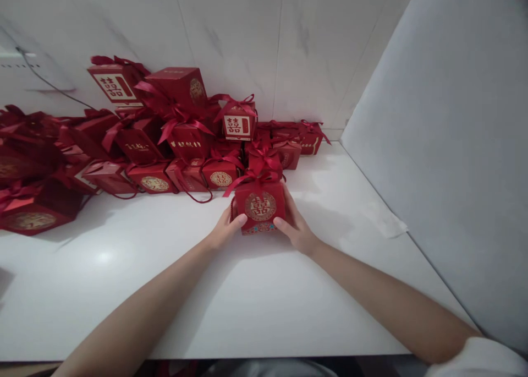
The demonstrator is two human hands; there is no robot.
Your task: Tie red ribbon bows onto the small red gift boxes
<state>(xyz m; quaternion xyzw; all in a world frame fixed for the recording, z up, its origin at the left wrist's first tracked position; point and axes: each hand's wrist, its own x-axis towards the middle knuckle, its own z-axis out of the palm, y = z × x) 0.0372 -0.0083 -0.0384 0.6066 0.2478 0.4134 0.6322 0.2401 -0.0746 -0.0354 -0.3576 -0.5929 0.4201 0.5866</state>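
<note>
Between my two hands is a red gift box (260, 205) with a gold round emblem on its front and a red ribbon bow on top. My left hand (227, 225) grips its left side, thumb on the front face. On the opposite side, my right hand (297, 225) holds it the same way, its fingers partly hidden behind the box. Right behind the held box stands another red box with a bow (264, 158), at the front of a stacked row.
Many red gift boxes (187, 140) with ribbons are piled along the tiled wall (231, 36), to the left and behind. A white panel (449, 146) rises on the right. The white table (247, 311) has its near edge below my arms. A dark cable (53, 85) runs at the left wall.
</note>
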